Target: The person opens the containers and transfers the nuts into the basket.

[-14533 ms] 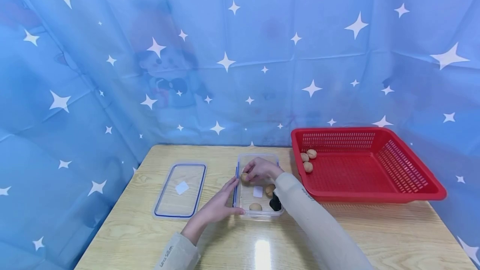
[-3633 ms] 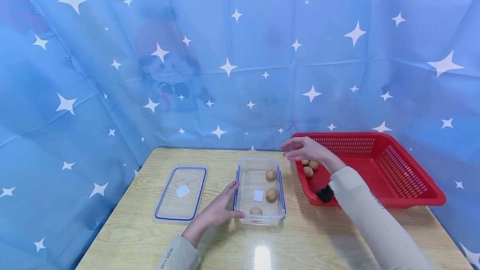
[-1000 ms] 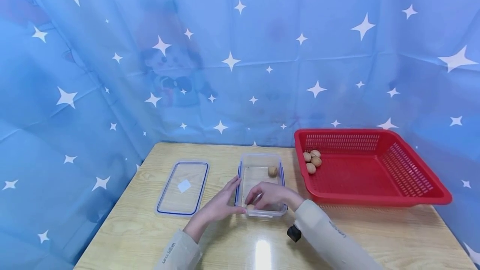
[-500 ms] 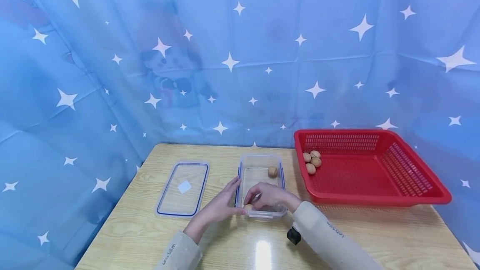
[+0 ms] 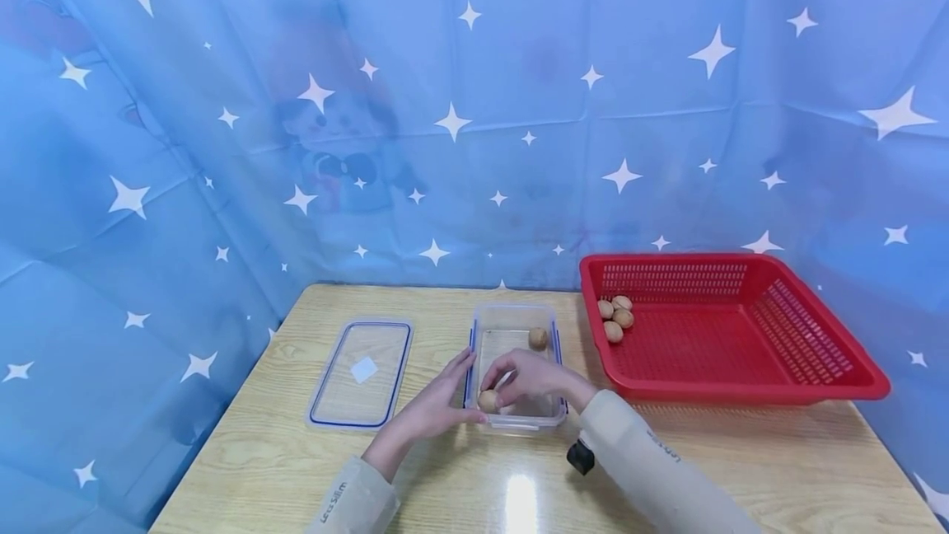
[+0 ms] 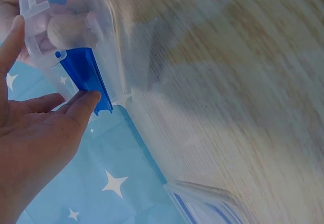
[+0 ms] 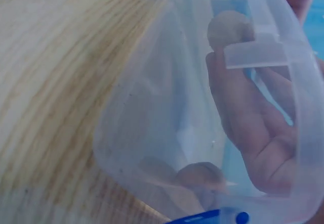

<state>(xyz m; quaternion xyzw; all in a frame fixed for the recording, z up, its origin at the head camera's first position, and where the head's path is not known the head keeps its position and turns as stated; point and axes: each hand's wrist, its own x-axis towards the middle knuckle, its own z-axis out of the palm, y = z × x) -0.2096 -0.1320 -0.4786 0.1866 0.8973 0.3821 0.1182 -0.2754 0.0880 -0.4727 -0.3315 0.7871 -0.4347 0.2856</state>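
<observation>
A clear lidless plastic container (image 5: 516,316) with blue side latches stands mid-table. My right hand (image 5: 528,375) reaches inside and pinches a walnut (image 5: 488,401) near the front left corner; the right wrist view shows this walnut (image 7: 230,29) at the fingertips through the clear wall. Another walnut (image 5: 538,339) lies toward the back right of the container. The right hand covers part of the container floor. My left hand (image 5: 437,404) rests against the left side, thumb at the front corner. In the left wrist view its straight fingers touch the blue latch (image 6: 86,72).
A red plastic basket (image 5: 741,392) stands at the right, with several walnuts (image 5: 621,319) grouped at its left end. The clear blue-edged lid (image 5: 361,402) lies flat left of the container. A blue star-patterned curtain (image 5: 511,105) hangs behind the table (image 5: 445,493).
Over the last second my right hand has raised the pinched walnut slightly from the front left corner. Compared with the oldest frame, the basket shows one more walnut. My left hand stays at the container.
</observation>
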